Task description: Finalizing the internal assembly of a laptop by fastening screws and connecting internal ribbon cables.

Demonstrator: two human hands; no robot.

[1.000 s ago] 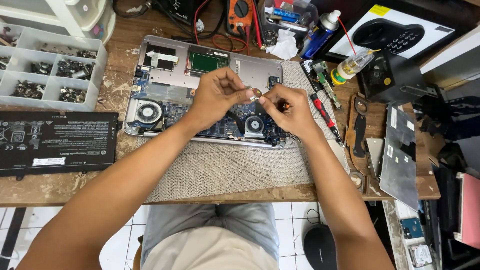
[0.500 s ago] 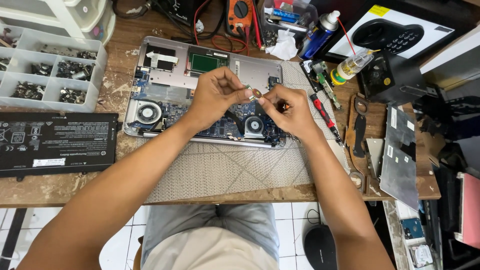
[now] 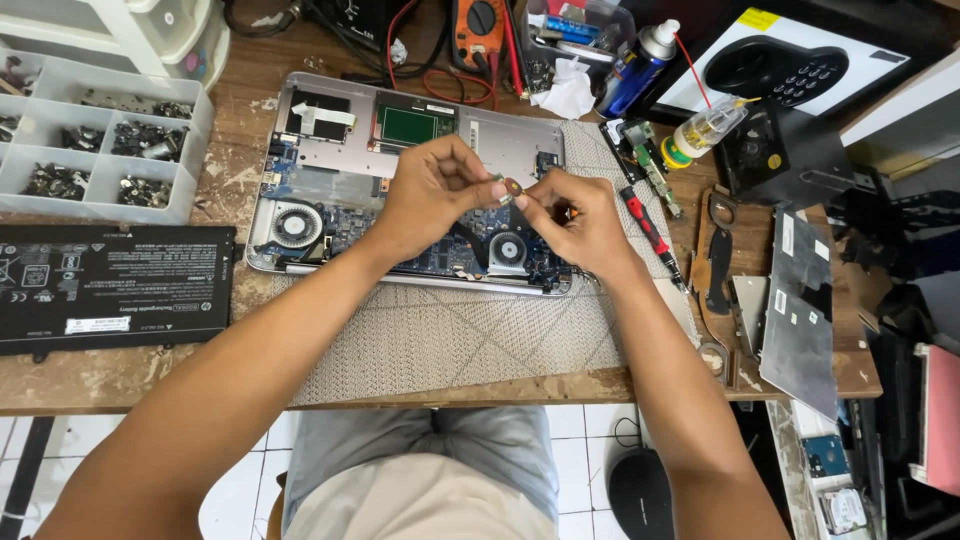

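Head view: left hand (image 3: 432, 195) and right hand (image 3: 580, 215) pinch one small part (image 3: 508, 188) above the laptop (image 3: 330, 160). Battery (image 3: 110, 285) lies left of it.

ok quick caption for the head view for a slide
Both hands, left hand and right hand, pinch a small coppery part above an opened laptop on a cluttered wooden workbench.

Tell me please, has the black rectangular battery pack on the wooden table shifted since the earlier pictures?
No. The black rectangular battery pack sits as before, just below the clear plastic parts tray.
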